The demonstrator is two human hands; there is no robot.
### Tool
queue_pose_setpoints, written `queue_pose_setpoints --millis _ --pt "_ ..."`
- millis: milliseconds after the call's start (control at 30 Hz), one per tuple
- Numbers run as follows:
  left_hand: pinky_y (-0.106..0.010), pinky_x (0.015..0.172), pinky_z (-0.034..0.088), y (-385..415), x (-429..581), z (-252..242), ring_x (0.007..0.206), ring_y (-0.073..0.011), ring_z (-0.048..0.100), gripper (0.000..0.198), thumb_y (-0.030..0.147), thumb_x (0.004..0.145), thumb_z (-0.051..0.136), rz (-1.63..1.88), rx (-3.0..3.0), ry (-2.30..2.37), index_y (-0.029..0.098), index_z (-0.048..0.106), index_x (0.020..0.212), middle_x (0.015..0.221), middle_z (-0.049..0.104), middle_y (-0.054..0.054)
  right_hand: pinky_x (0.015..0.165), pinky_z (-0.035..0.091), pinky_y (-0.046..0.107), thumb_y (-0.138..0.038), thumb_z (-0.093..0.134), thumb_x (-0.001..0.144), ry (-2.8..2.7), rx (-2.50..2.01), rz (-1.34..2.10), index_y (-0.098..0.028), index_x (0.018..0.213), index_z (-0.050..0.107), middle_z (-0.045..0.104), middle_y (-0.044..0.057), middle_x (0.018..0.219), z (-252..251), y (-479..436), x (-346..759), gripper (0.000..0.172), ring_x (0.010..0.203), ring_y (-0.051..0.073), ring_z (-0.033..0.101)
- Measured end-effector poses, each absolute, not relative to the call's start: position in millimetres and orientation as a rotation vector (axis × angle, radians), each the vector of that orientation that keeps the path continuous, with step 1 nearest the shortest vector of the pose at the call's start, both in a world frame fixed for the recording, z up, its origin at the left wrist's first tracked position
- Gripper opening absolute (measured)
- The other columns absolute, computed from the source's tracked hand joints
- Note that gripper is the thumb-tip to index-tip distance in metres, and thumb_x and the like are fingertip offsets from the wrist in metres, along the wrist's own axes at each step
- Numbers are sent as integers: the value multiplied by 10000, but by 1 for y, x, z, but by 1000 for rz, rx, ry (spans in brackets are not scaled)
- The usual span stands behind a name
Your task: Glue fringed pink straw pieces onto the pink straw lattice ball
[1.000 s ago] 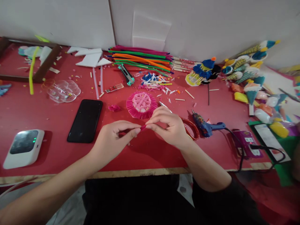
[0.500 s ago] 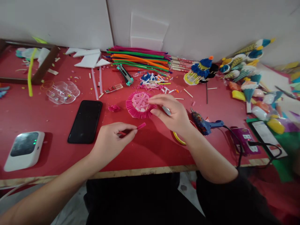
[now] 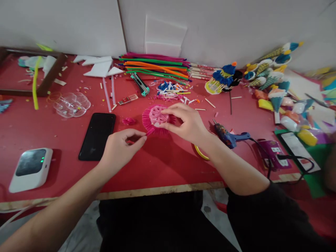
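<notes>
A round pink craft disc (image 3: 156, 119) with a fringe of dark pink straw pieces lies on the red table (image 3: 162, 164). My right hand (image 3: 186, 123) rests on its right side, fingers pinching its edge and top. My left hand (image 3: 121, 148) is pinched shut on a short dark pink straw piece (image 3: 150, 132), whose tip touches the disc's front edge. The yellow-handled scissors (image 3: 201, 153) lie under my right wrist, mostly hidden.
A black phone (image 3: 97, 135) and a white device (image 3: 31, 168) lie to the left. A blue glue gun (image 3: 229, 136) and its cord lie to the right. Coloured straws (image 3: 154, 66), cut bits, a clear tray (image 3: 70, 104) and cone crafts (image 3: 273, 80) fill the back.
My right hand left the straw piece and moved up onto the pink disc. My left hand carried the straw piece forward to the disc's edge.
</notes>
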State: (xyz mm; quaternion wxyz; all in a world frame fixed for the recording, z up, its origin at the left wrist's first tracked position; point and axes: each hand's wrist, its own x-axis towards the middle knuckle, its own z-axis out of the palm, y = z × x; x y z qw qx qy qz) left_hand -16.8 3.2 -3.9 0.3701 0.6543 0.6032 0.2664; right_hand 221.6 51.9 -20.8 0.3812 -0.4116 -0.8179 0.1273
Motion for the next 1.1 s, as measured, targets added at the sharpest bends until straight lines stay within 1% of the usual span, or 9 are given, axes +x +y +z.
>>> queue_pose_setpoints --millis 100,233,400,500,567,700,833,967,1100 --pt "-309 736 552 7 -21 -5 745 -208 711 195 411 850 682 720 1744 1588 253 789 890 871 808 -33 905 556 398 -490 739 887 -2023 -1111 290 -244 1094 746 730 58 996 -24 41 219 322 968 223 682" --pt "-317 773 563 9 -22 -9 812 -215 720 195 400 869 661 768 1826 1616 274 789 943 949 814 -31 981 520 445 -500 692 915 -1969 -1136 174 -271 1159 717 669 75 1071 -28 33 216 335 1050 245 640" --pt "-298 762 558 8 -20 -13 832 -208 726 193 364 893 633 804 1958 1619 265 789 948 939 807 -37 1009 478 502 -324 661 929 -1857 -1064 17 -300 1081 713 638 66 1060 -32 27 213 162 1059 271 610" --pt "-306 787 560 8 -20 -13 844 -206 727 208 354 913 603 803 2038 1604 266 787 954 928 807 -36 1006 472 517 -258 662 914 -1870 -1024 -69 -307 1003 713 631 62 1042 -33 22 209 113 1048 276 604" --pt "-311 810 559 7 -20 -13 853 -204 730 212 347 919 594 801 2068 1584 262 785 953 933 809 -36 1027 460 526 -243 675 905 -1908 -1019 -98 -313 977 718 632 65 1080 -35 20 205 109 1088 287 588" --pt "-320 839 558 5 -18 -16 860 -205 733 195 295 907 590 823 2079 1571 246 776 938 953 813 -36 1114 389 559 -239 674 910 -1988 -1097 -50 -346 991 742 621 55 1220 -41 17 199 150 1224 318 516" --pt "-316 833 559 2 -16 -16 864 -209 738 199 281 906 574 818 2103 1629 256 767 946 938 811 -24 1158 339 579 -256 688 904 -2075 -1092 29 -359 1063 752 592 54 1322 -47 14 196 200 1302 345 462" --pt "-304 826 559 1 -14 -17 868 -210 741 199 269 899 570 833 2111 1635 252 765 931 921 807 -26 1167 326 622 -308 721 880 -2065 -1088 -7 -390 1176 725 559 49 1390 -51 10 193 307 1333 375 423" --pt "-299 822 556 2 -15 -18 860 -206 739 199 257 902 567 860 2102 1625 247 765 918 908 801 -26 1158 342 633 -316 727 873 -2055 -1080 -104 -407 1239 690 538 40 1430 -54 8 191 379 1313 371 440"
